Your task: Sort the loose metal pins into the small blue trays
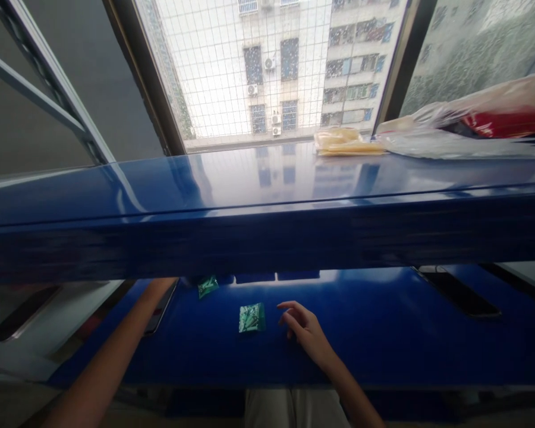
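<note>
Right hand (304,328) loosely open, empty, just beside green packet (252,318) on blue bench (383,333). Left hand hidden behind upper shelf (267,232), grip can't tell.

The long blue upper shelf (267,178) looks like painted metal, smooth and very glossy, mirroring the window. The blue lower worktop (383,333) has the same shiny finish. The small green packet (252,317) and the second green packet (207,286) further left seem to be thin crinkled plastic film. Far right, the clear plastic wrapping (450,128) is wrinkled and shiny. The grey frame bars (49,77) at left look like matt metal.
</note>
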`<state>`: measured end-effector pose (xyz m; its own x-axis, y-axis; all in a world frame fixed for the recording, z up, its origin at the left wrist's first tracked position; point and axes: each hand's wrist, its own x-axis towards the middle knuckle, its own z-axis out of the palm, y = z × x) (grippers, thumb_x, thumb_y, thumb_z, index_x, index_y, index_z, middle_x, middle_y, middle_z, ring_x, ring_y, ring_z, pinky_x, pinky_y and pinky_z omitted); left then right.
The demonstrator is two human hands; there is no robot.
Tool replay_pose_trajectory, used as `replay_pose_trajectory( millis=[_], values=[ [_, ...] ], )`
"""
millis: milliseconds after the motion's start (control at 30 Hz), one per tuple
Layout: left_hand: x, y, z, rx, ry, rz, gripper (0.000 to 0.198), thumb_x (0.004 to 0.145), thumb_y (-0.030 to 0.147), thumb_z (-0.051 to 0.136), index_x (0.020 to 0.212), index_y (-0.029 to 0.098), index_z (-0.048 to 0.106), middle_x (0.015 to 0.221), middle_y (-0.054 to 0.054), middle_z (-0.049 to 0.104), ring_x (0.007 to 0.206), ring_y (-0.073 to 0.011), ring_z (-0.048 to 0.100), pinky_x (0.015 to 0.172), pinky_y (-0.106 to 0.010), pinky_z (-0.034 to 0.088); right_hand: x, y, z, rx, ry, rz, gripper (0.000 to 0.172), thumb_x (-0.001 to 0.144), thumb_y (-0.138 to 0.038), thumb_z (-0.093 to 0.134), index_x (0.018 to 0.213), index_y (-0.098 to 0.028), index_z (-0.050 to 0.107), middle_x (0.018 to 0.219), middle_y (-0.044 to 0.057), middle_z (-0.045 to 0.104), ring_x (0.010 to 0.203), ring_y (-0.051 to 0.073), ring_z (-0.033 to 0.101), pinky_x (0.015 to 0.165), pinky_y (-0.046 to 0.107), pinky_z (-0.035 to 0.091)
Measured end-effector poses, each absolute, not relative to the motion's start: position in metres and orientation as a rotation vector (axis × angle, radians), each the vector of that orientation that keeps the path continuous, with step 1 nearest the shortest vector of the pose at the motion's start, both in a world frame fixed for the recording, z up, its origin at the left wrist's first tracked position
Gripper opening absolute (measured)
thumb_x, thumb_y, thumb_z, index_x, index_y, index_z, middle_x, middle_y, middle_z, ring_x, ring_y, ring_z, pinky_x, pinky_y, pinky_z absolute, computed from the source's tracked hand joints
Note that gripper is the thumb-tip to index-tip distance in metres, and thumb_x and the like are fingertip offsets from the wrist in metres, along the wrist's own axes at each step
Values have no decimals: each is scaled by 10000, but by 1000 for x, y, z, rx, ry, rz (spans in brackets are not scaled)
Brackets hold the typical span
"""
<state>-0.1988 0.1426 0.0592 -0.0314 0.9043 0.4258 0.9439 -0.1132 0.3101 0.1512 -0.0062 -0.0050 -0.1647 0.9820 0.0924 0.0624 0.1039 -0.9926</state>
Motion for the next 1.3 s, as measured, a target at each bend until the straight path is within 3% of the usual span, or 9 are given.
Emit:
replay_pose_trajectory(
  millis=[233,400,500,667,800,933,1067,1133,1300],
  values=[
    [-192,167,49,-2311,-1870,-469,276,748,238,361,803,172,624,845,-91,619,832,-214,520,829,-349,374,152,-6,-5,-1120,-1420,1230,369,802,-471,454,986,-173,571,747,40,611,540,108,514,424,197,364],
    [-173,154,51,-2230,-1914,-381,351,773,383,393,935,157,607,937,-111,612,999,-290,479,892,-418,322,152,-4,-9,-1117,-1425,1215,342,800,-443,457,961,-168,581,735,36,614,531,100,508,431,193,367],
    [-141,121,53,-2143,-1880,-461,372,798,423,384,950,166,605,929,-107,609,1006,-285,480,903,-414,303,152,-3,-13,-1129,-1430,1183,334,795,-431,459,949,-163,585,716,30,614,511,96,506,435,198,377],
    [-76,45,27,-2347,-1881,-513,417,799,518,366,878,201,624,872,-70,602,841,-225,549,774,-360,371,152,-2,-15,-1154,-1472,1096,298,788,-396,469,921,-160,593,712,28,619,512,102,523,467,213,399],
    [-54,16,1,-2414,-1902,-586,431,798,501,383,1026,192,580,947,-82,585,874,-232,547,738,-348,399,151,-3,-16,-1198,-1477,1010,274,784,-366,472,917,-166,603,740,29,623,519,108,540,484,218,405],
    [-67,47,5,-2218,-1867,-741,467,847,423,303,1171,141,486,1173,-134,503,1093,-261,455,888,-382,349,151,-2,-18,-1217,-1507,972,257,777,-342,477,899,-163,615,731,30,626,514,114,550,503,229,417],
    [-100,105,17,-2068,-1882,-717,620,836,423,296,1325,43,263,1398,-176,247,1297,-299,174,1012,-426,211,150,-1,-17,-1209,-1506,962,248,777,-324,471,895,-158,613,714,29,624,508,116,547,503,232,416],
    [-116,127,17,-2055,-1913,-646,622,837,420,274,1332,44,254,1401,-162,257,1311,-287,136,1038,-432,151,150,-1,-17,-1198,-1495,964,246,780,-313,464,894,-152,610,706,30,622,497,112,540,497,230,412],
    [-137,144,3,-2061,-2010,-554,617,831,437,255,1283,30,356,1323,-173,396,1291,-283,213,1044,-432,131,149,1,-20,-1167,-1487,970,252,776,-315,458,886,-145,609,673,27,623,469,108,531,475,225,407]
  ],
)
